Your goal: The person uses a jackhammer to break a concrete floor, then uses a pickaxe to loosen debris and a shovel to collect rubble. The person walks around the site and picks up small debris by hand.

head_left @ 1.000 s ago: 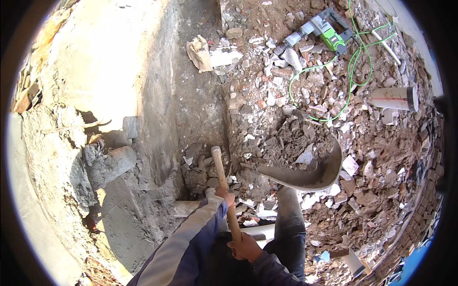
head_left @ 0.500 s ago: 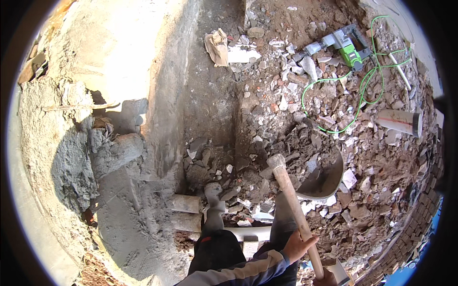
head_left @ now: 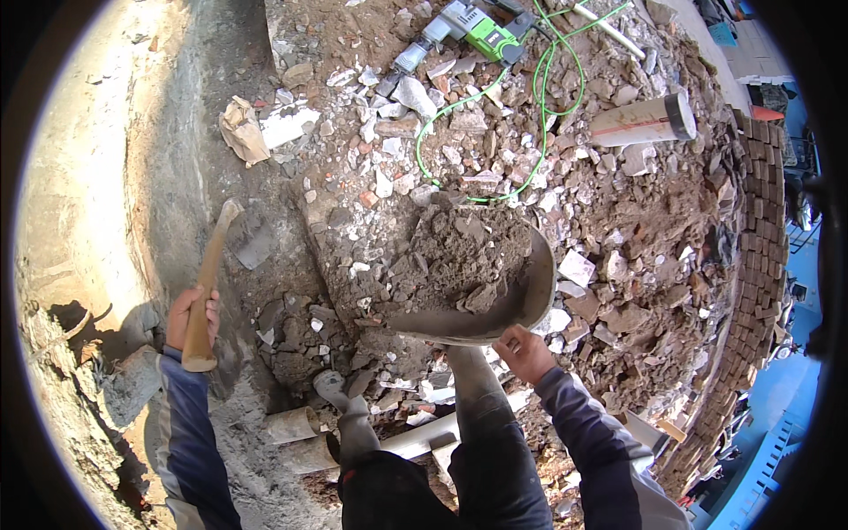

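Observation:
My left hand (head_left: pixel 193 318) is wrapped round the wooden handle of a hoe (head_left: pixel 212 269), close to its butt end. The hoe's flat metal blade (head_left: pixel 253 240) rests on the ground at the handle's far end. In front of my legs stands a grey-brown basin (head_left: pixel 537 291), tilted and heaped with loose soil and rubble (head_left: pixel 464 252). My right hand (head_left: pixel 526 353) is closed at the basin's near rim, with its fingertips on the edge.
A grey and green demolition hammer (head_left: pixel 477 31) lies on the rubble with its green cord (head_left: pixel 543 115). Nearby are a dirty white tube with a dark end (head_left: pixel 645 122), crumpled brown paper (head_left: pixel 243 131) and stacked bricks (head_left: pixel 761 203). Pipe ends (head_left: pixel 293 426) lie left of my legs.
Both hands were on the wooden handle at the lower right. Now the left hand holds the hoe out at the left, and the right hand has gone to the basin's rim. The view has shifted right.

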The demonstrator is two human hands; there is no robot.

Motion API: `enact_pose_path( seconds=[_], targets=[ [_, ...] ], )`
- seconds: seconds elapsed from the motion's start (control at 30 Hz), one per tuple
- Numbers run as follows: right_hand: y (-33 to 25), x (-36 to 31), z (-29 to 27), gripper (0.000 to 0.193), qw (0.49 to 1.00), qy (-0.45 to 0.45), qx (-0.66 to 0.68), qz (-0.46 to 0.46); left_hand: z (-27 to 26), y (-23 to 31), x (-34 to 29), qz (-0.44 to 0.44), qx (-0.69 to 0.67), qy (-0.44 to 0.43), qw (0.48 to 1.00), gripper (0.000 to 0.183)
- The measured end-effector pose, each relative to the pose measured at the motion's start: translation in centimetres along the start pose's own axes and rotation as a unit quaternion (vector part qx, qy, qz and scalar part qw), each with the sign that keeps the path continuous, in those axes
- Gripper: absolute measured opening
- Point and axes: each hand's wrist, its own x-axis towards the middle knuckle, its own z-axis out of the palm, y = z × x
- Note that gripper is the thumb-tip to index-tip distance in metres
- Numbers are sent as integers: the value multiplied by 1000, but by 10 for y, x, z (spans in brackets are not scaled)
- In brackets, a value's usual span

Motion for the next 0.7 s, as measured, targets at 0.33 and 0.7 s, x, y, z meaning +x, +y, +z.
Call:
enact_pose_path(
  seconds=[0.33, 0.7],
  targets=[
    [140, 183, -96, 38, 974, 150, -105, 137, 10, -162, 15, 43, 155, 149, 976, 55],
    [179, 324, -64, 66, 978, 66, -145, 131, 132, -457, 102, -257, -15, 198, 946, 49]
  ],
)
